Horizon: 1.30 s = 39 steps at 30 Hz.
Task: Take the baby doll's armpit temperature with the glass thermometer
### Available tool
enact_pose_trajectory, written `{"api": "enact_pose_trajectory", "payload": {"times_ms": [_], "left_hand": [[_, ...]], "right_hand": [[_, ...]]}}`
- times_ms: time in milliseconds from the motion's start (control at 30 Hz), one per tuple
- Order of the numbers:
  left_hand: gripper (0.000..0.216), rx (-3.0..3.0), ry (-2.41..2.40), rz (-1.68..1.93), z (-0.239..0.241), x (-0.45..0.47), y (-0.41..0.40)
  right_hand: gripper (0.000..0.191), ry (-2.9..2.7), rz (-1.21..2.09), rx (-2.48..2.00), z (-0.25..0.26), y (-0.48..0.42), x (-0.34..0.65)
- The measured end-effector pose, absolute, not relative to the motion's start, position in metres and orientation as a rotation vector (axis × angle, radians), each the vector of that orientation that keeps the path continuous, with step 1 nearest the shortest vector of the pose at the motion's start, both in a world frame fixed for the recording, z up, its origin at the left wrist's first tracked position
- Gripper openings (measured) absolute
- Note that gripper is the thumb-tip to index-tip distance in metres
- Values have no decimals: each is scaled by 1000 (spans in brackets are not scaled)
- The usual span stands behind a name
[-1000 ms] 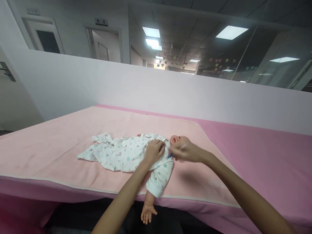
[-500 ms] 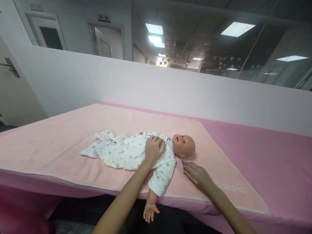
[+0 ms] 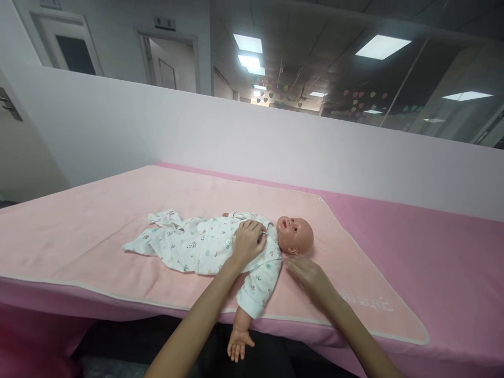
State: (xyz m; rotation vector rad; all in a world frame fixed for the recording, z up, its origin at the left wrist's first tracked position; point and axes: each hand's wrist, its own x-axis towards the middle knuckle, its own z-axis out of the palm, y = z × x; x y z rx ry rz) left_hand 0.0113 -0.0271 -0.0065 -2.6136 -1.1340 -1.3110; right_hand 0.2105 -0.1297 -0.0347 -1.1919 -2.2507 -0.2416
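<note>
A baby doll [image 3: 296, 234] in a white printed onesie [image 3: 192, 245] lies on its back on a light pink towel [image 3: 98, 226], head to the right. My left hand [image 3: 248, 242] rests on the doll's chest, fingers curled on the cloth near the collar. My right hand [image 3: 309, 275] lies low on the towel just below the doll's head, fingers stretched toward its neck and shoulder. A thin pale stick [image 3: 306, 296] seems to run under this hand; its tip is hidden. The doll's near arm [image 3: 238, 341] hangs over the table's front edge.
The towel covers a table with a darker pink cloth [image 3: 433, 252]. A white partition wall [image 3: 236, 142] runs behind the table, with glass panels and ceiling lights above it. Doors stand at the back left.
My right hand came down from the doll's face to the towel, then slid left toward the doll's neck. The blue tip seen earlier is now hidden. My left hand stayed on the chest.
</note>
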Motion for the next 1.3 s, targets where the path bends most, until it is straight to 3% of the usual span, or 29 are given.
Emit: {"api": "enact_pose_trajectory", "payload": {"times_ms": [200, 433, 800, 1300], "left_hand": [[11, -2673, -1121, -1414, -11, 11, -21], [16, -2708, -1356, -1493, -13, 8, -17], [23, -2915, -1431, -1905, -10, 6, -13], [24, -2863, -1407, -1669, -11, 6, -13]], "right_hand": [[44, -1831, -64, -1105, 3, -71, 137], [41, -1586, 178, -1096, -18, -32, 110], [47, -1692, 99, -1021, -31, -32, 117], [41, -1709, -47, -1015, -37, -31, 117]]}}
